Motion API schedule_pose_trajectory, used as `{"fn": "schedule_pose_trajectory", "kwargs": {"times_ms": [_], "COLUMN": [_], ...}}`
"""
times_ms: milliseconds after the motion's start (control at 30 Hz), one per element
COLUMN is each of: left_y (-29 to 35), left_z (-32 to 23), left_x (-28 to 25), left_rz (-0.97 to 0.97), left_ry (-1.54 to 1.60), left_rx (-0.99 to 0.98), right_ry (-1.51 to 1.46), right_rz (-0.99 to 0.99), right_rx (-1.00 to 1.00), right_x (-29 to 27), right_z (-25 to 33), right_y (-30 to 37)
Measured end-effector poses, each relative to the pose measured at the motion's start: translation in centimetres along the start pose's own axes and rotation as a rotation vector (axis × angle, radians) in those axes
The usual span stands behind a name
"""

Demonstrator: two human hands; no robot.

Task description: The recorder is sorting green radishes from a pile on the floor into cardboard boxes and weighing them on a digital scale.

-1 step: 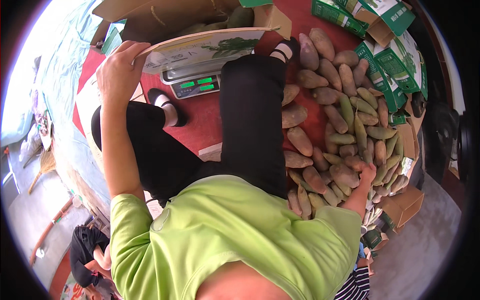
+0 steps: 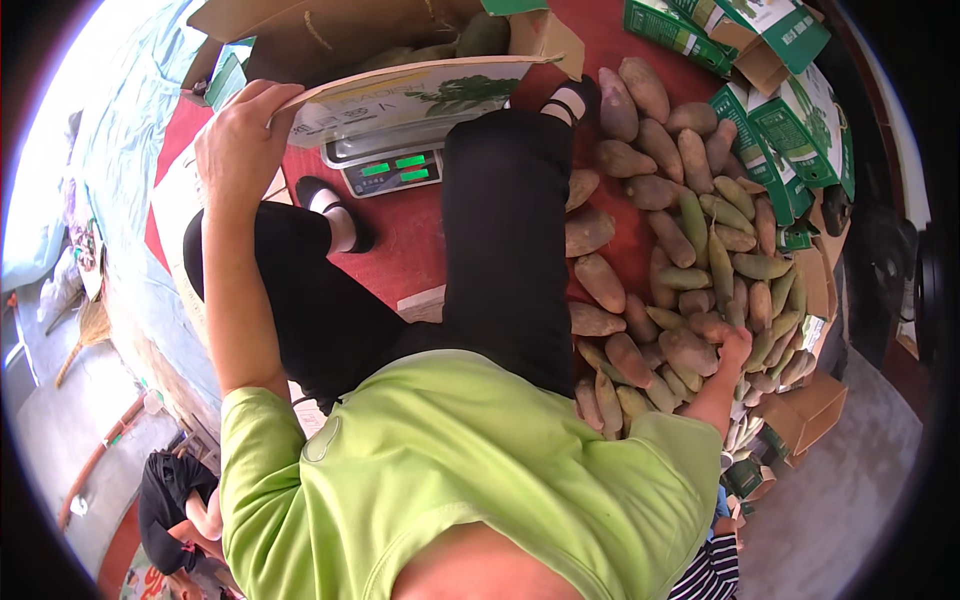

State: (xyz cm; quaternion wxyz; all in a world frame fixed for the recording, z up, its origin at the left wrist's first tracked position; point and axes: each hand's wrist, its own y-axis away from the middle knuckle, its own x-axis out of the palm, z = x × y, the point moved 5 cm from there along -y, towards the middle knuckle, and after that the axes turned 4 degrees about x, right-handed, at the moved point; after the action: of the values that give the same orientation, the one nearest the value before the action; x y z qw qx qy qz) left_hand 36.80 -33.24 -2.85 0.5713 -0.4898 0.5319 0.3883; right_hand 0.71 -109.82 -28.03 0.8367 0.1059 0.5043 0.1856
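Note:
My left hand (image 2: 240, 140) is closed on the upright front flap of an open cardboard box (image 2: 350, 97), thumb inside the fold. The box rests on a scale (image 2: 390, 172) with lit green displays. A few dark green root vegetables (image 2: 482, 36) lie inside it. Out to the right, my right hand (image 2: 735, 347) reaches into a large heap of long root vegetables, some reddish-brown, some green. Its fingers are curled on a reddish-brown root vegetable (image 2: 709, 327), partly hidden by the hand. A bigger brown root vegetable (image 2: 688, 352) sits just beside it.
Green and white cartons (image 2: 800, 120) are stacked beyond the heap at the right. An open brown carton (image 2: 803, 412) stands behind my right arm. My legs straddle the red floor covering (image 2: 405, 235) before the scale. Another person (image 2: 175, 510) is at the lower left.

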Motion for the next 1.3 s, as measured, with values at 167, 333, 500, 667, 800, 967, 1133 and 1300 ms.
{"fn": "schedule_pose_trajectory", "kwargs": {"times_ms": [167, 333, 500, 667, 800, 967, 1133, 1300], "left_y": [0.0, 0.2, 0.4, 0.5, 0.3, 0.3, 0.0, 0.1], "left_z": [0.2, -0.2, 0.2, 0.4, 0.2, 0.6, 0.4, 0.8], "left_x": [0.3, 0.1, -0.1, 0.2, 0.1, 0.3, 0.1, 0.2], "left_rz": [-0.026, -0.021, -0.022, -0.009, -0.005, -0.006, 0.013, 0.004], "left_ry": [0.03, 0.016, 0.035, 0.037, 0.033, 0.034, 0.059, 0.107], "left_rx": [0.028, 0.057, 0.077, 0.089, 0.097, 0.077, 0.078, 0.093], "right_ry": [0.493, 0.631, 0.334, -0.23, -0.556, -0.624, -0.704, -0.664], "right_rz": [-0.133, -0.249, -0.208, 0.01, 0.243, 0.412, 0.628, 0.405], "right_rx": [-0.42, -0.448, -0.607, -0.794, -0.967, -1.142, -1.282, -1.468], "right_x": [-0.1, 1.6, 1.1, 2.2, 4.1, 8.9, 19.3, 17.5], "right_z": [3.9, 9.5, 15.5, 27.5, 37.9, 46.2, 49.9, 48.5], "right_y": [3.5, 11.6, 13.6, 20.4, 30.4, 41.9, 47.6, 46.8]}}
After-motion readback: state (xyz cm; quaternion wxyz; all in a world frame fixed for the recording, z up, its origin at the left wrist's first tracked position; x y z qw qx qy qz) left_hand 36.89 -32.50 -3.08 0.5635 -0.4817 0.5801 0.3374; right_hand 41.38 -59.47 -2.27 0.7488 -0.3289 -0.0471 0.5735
